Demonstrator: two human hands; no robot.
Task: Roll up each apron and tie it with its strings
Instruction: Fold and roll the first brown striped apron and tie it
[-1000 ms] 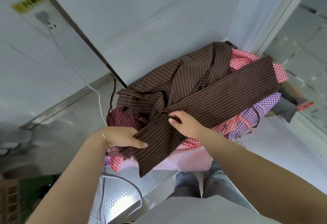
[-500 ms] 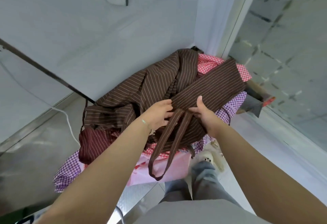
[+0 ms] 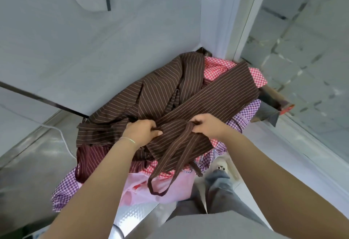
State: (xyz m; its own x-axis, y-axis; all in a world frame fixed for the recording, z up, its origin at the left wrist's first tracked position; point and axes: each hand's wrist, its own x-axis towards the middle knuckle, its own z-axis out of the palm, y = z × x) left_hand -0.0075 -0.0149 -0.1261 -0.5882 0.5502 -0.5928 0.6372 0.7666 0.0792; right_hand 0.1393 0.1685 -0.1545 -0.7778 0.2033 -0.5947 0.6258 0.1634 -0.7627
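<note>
A brown pinstriped apron (image 3: 217, 95), folded into a long band, lies diagonally on top of a pile of aprons. Its brown strap (image 3: 175, 155) crosses over the band's near part and hangs down in a loop over the pile's front. My left hand (image 3: 141, 131) grips the fabric and strap at the band's left side. My right hand (image 3: 207, 125) pinches the strap at the band's right side. A second brown striped apron (image 3: 143, 95) lies crumpled behind the hands.
Red checked (image 3: 217, 67), purple checked (image 3: 245, 112) and maroon striped (image 3: 90, 155) aprons lie underneath, with pink fabric (image 3: 170, 187) at the front. The pile sits in a corner between a grey wall (image 3: 94, 50) and a glass partition (image 3: 302, 50). A white cable (image 3: 64, 140) runs on the left.
My hands came together at the band's near end and drew the strap across it. Its loop now hangs over the front. The camera view swung to the right.
</note>
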